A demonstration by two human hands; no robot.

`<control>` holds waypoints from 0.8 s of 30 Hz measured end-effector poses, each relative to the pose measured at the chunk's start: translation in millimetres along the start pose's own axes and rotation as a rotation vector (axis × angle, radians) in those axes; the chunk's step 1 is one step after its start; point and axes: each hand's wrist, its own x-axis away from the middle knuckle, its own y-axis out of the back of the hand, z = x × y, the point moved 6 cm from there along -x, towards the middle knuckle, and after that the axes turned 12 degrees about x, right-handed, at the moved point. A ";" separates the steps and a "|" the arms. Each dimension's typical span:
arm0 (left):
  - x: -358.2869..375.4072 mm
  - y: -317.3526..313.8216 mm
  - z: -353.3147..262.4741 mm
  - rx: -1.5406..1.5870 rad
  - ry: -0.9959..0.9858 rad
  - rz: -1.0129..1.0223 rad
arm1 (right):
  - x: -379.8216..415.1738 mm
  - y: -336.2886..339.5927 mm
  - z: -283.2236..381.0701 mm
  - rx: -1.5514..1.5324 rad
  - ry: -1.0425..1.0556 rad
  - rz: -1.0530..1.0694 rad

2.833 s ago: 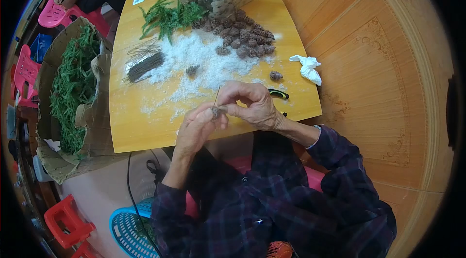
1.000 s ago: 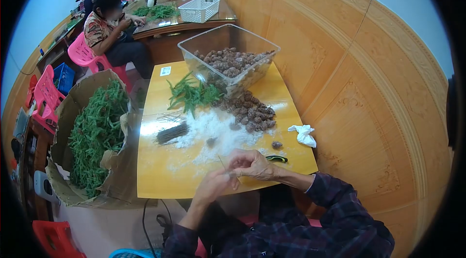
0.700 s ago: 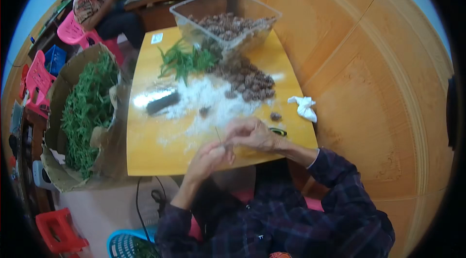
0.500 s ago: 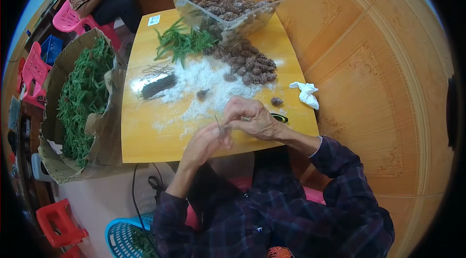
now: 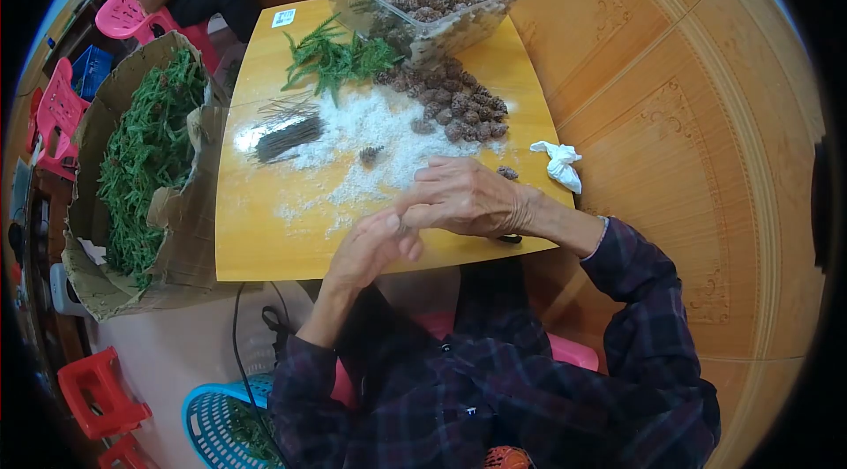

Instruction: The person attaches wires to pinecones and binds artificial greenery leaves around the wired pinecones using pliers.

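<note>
My left hand point(image 5: 366, 248) and my right hand point(image 5: 465, 197) meet over the front edge of the yellow table point(image 5: 256, 248). The left fingers are closed in a pinch. Curled and pressed against them, my right fingers cover whatever lies between; a thin wire and a small greyish thing showed there half a second ago. Beyond the hands, white flakes point(image 5: 362, 129) are spread out with one pine cone point(image 5: 371, 154) on them. Another pine cone point(image 5: 507, 172) sits just past my right hand. A dark-handled tool point(image 5: 510, 240) is mostly hidden under my right wrist.
Dark thin wires point(image 5: 289, 139), green sprigs point(image 5: 340, 61) and heaped pine cones point(image 5: 459, 105) lie farther back, before a clear bin point(image 5: 459, 28). White crumpled tissue point(image 5: 560, 167) is at right. A carton point(image 5: 190, 240) of greenery stands left; a blue basket point(image 5: 203, 420) is below. Another person sits behind.
My right hand has turned and closed over the left fingertips, hiding the wire and small thing. The view has shifted slightly, so the table appears a little higher.
</note>
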 end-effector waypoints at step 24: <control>2.3 13.3 -0.9 -0.584 -0.116 -0.239 | 13.8 -32.0 -8.9 -0.145 -0.529 -0.144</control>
